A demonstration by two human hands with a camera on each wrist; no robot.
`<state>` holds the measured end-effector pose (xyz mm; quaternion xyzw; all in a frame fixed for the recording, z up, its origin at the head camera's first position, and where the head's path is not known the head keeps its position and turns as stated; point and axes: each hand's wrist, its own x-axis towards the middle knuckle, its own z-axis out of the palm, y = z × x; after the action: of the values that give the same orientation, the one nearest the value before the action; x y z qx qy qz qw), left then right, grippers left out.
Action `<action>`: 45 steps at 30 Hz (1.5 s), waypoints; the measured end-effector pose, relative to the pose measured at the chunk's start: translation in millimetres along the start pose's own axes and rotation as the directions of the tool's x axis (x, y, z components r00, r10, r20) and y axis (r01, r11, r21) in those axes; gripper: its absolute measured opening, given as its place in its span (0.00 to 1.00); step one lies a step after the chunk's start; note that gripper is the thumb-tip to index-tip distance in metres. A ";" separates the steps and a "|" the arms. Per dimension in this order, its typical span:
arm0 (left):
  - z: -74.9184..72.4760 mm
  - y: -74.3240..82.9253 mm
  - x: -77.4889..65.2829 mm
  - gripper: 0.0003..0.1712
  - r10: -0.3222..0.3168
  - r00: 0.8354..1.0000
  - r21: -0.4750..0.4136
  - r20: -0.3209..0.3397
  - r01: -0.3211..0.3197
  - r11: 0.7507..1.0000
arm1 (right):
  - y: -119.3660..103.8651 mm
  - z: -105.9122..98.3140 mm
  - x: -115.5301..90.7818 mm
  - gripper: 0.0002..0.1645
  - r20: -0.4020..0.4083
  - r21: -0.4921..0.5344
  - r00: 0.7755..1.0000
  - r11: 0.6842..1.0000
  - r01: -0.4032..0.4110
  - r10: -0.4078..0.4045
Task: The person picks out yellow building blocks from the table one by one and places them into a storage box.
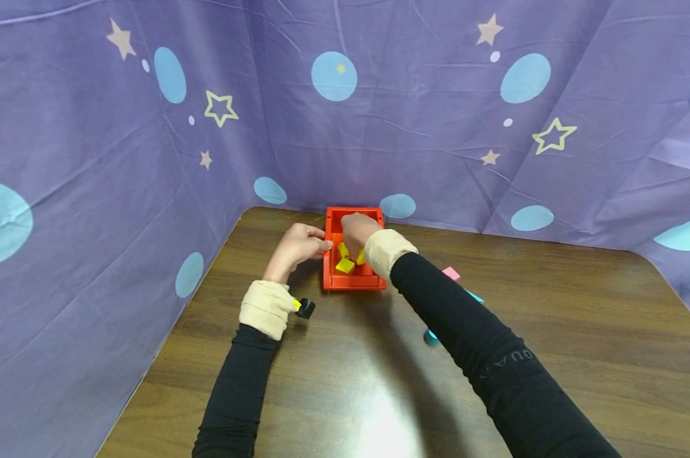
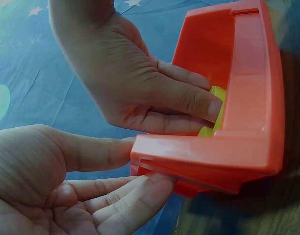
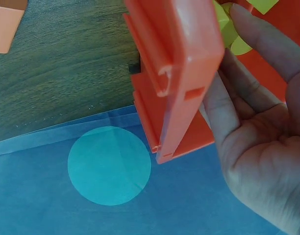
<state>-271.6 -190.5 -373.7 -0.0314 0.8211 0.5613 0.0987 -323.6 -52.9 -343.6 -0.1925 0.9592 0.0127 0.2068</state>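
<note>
A red plastic bin stands at the back of the wooden table, with several yellow blocks inside. My left hand holds the bin's left side, thumb against the rim and fingers below it in the left wrist view. Inside the bin, my right hand reaches down and pinches a yellow block between thumb and fingers. That block's lower part is hidden behind the bin wall. In the right wrist view the right thumb rests on a rounded yellow piece.
Right of the bin lie a pink block, a flat turquoise piece and a teal round piece, the last two partly behind the right sleeve. A purple patterned curtain borders the table's back and left.
</note>
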 end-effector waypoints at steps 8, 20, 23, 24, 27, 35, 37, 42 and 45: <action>0.3 -1.6 1.6 0.22 -0.001 1.000 0.008 -0.010 0.001 1.000 | 1.9 4.0 0.5 0.19 -0.009 0.002 1.000 1.000 -0.008 0.008; 0.7 -2.4 1.5 0.23 -0.007 1.000 0.024 -0.014 0.008 1.000 | 1.8 6.3 -4.6 0.16 -0.063 -0.021 0.998 1.000 0.017 -0.018; 0.6 -2.5 1.8 0.23 -0.011 1.000 0.018 -0.013 0.011 1.000 | 1.5 7.6 -3.8 0.16 -0.071 -0.039 0.997 0.999 0.019 -0.022; 0.7 -2.5 1.7 0.22 -0.012 1.000 0.015 -0.014 0.012 1.000 | 1.2 8.1 -3.5 0.16 -0.075 -0.044 0.997 0.999 0.020 -0.023; 0.8 -2.2 1.7 0.22 -0.014 1.000 0.007 -0.016 0.014 1.000 | 0.5 9.3 -2.8 0.16 -0.088 -0.054 0.996 0.998 0.019 -0.024; 1.1 -0.2 -0.7 0.22 -0.002 1.000 0.004 -0.018 0.002 1.000 | 1.1 10.2 -3.6 0.15 -0.100 -0.041 0.995 0.999 0.014 -0.018; 1.3 -0.3 -0.9 0.22 -0.002 1.000 -0.002 -0.017 0.002 1.000 | 1.4 10.3 -3.8 0.15 -0.093 -0.039 0.995 0.999 0.018 -0.022; 1.6 -1.1 -0.5 0.21 -0.006 1.000 0.004 -0.022 0.006 1.000 | 1.2 10.8 -4.7 0.14 -0.088 -0.039 0.996 0.999 0.018 -0.021; 1.7 -0.8 -0.8 0.21 -0.010 1.000 0.016 -0.021 0.011 1.000 | 0.4 11.2 -5.0 0.14 -0.082 -0.048 0.996 0.999 0.012 -0.016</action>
<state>-270.5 -189.3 -374.9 -0.0409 0.8265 0.5536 0.0931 -315.1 -49.5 -351.9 -0.2044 0.9650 0.0259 0.1624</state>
